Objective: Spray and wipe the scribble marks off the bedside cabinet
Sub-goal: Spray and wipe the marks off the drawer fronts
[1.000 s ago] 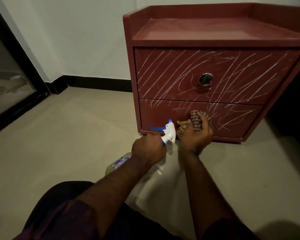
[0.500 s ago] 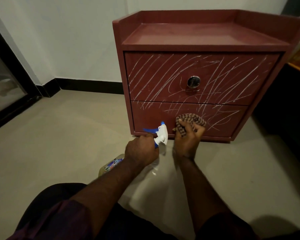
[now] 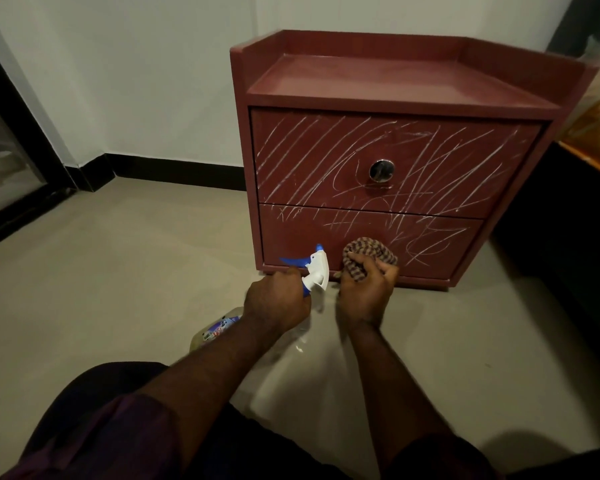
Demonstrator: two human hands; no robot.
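A dark red bedside cabinet (image 3: 406,84) stands on the floor against the wall. White scribble marks (image 3: 440,161) cover its upper drawer and the top and right of its lower drawer (image 3: 291,233). A round metal knob (image 3: 381,170) sits on the upper drawer. My right hand (image 3: 364,292) grips a bunched checked cloth (image 3: 368,256) and presses it on the lower drawer front. My left hand (image 3: 274,299) holds a spray bottle (image 3: 314,270) with a white and blue trigger head, low beside the cabinet's left foot; its clear body is mostly hidden under my arm.
Beige tiled floor (image 3: 136,271) spreads to the left. A white wall with a black skirting (image 3: 174,171) runs behind. A dark glass door frame (image 3: 21,133) stands at far left. A dark bed base (image 3: 568,220) with orange bedding borders the cabinet's right side.
My head has drawn back and turned, so the cabinet sits further right and smaller. The cloth hand has slid a little lower on the bottom drawer. The bottle hand stays put.
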